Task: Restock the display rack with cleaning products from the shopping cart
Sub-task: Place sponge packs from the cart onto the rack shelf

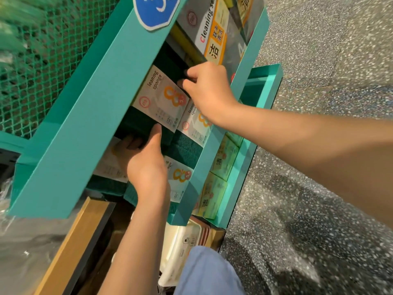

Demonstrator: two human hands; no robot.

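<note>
Both hands are seating a cleaning sponge pack (161, 99) in the teal display rack (89, 116): left hand (146, 160) grips its lower end, right hand (207, 90) pinches its top; next, push it flush.

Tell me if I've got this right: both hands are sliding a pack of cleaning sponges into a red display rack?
Not quite: the display rack is teal, not red, as the head view shows. The rest holds: the left hand and right hand both grip the cleaning sponge pack at the shelf.
</note>
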